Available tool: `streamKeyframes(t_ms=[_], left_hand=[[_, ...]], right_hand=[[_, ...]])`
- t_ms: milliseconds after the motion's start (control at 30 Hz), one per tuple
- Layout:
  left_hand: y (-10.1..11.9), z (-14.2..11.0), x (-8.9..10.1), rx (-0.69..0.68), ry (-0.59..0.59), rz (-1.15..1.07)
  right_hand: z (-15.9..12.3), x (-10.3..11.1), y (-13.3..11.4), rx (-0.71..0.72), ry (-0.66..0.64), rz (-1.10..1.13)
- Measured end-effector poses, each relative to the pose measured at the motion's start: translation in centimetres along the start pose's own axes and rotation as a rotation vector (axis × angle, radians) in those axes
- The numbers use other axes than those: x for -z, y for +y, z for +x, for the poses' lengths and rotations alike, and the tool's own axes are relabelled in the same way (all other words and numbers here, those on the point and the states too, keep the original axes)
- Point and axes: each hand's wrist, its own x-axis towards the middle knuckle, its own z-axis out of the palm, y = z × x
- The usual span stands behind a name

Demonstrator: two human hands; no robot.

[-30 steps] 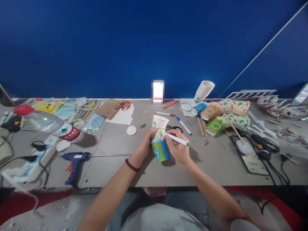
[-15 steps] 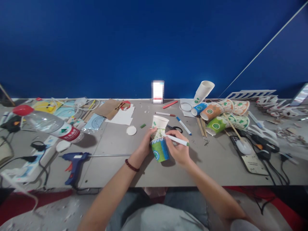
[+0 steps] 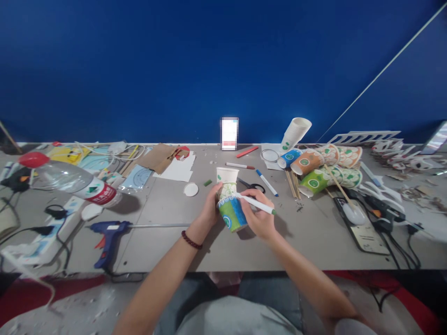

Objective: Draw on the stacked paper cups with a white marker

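Observation:
My left hand [image 3: 210,204] is wrapped round the left side of a paper cup piece [image 3: 232,215], coloured blue and green below and white with leaf drawings above. The piece looks like two cups joined, and it tilts with its white rim up and to the left. My right hand [image 3: 259,215] grips a white marker pen [image 3: 257,204] with a green end, its tip at the patterned middle of the cup. Behind my right hand lie black scissors [image 3: 256,186], partly hidden. A brown-tipped marker [image 3: 240,165] and a blue marker [image 3: 267,183] rest beyond the cup.
At left are a water bottle [image 3: 73,180], a blue glue gun [image 3: 109,242] and a power strip [image 3: 52,232]. Decorated cups [image 3: 314,180], a cup stack [image 3: 296,132], wooden sticks [image 3: 292,185] and a phone [image 3: 366,232] lie at right. A lit phone [image 3: 229,133] leans on the wall.
The cup has tilted, its white rim moving left while its base swings slightly right. The pen tip has shifted a little left and up with it.

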Motion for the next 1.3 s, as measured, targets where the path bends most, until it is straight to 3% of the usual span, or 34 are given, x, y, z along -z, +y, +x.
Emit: streamKeyframes(t_ms=[200,400,1167,1300], left_hand=[[0.2,-0.05,-0.19,-0.09,0.033,0.018],[-0.05,0.11,0.01,0.021,-0.034,0.003],[0.17,-0.64,0.02,-0.02,-0.015,0.114],[0.37,-0.74,-0.16,-0.001,-0.019,0.12]], right_hand=[[-0.01,-0.02,0.11,0.006,0.002,-0.01],[0.05,-0.02,-0.03,0.022,0.009,-0.015],[-0.04,-0.18,-0.05,0.054,-0.029,-0.02],[0.04,-0.17,-0.12,0.114,-0.038,-0.047]])
